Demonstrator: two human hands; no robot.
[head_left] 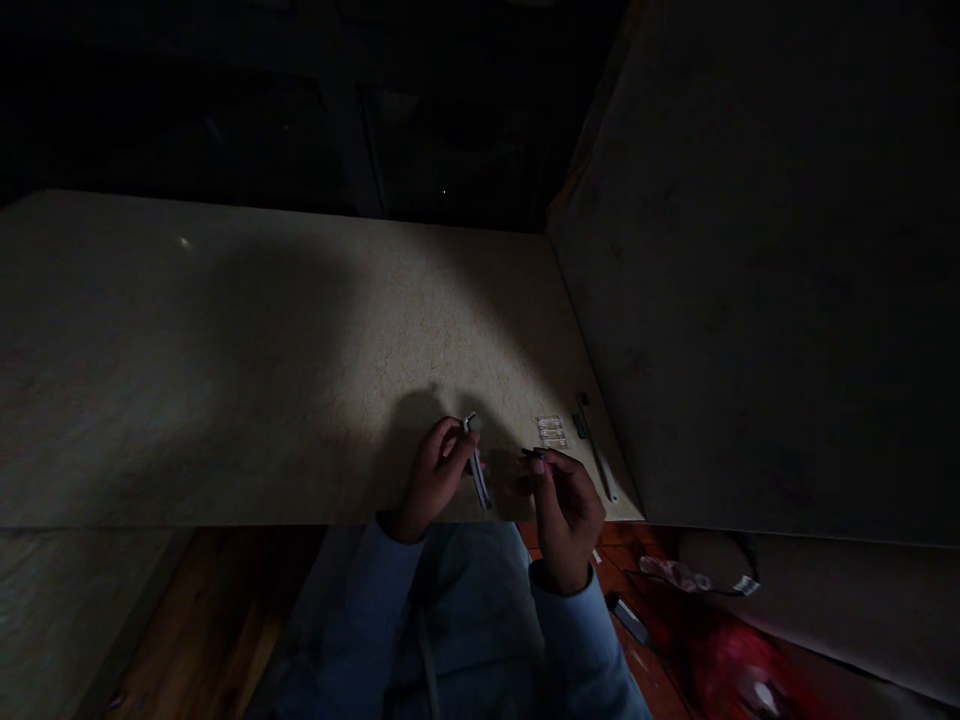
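In the head view, my left hand (436, 470) is closed around a narrow, pale-edged strip-shaped object (480, 482), held tilted above the table's front edge. Its upper end looks bent or hooked; the dim light hides its exact kind. To the right, my right hand (564, 505) pinches a small dark piece (533, 454) between thumb and fingers. The two held things are apart. Just beyond my right hand lies a small clear holder with several slots (552, 431). Beside it are a small dark block (578, 427) and a slim pale stick with a dark end (601, 462).
The pale tabletop (300, 400) meets a wall panel (750, 300) on the right and a dark window (450, 150) behind. Below at the right are a red bag (742, 660) and a dark, pale-edged object (630, 620) on the reddish floor.
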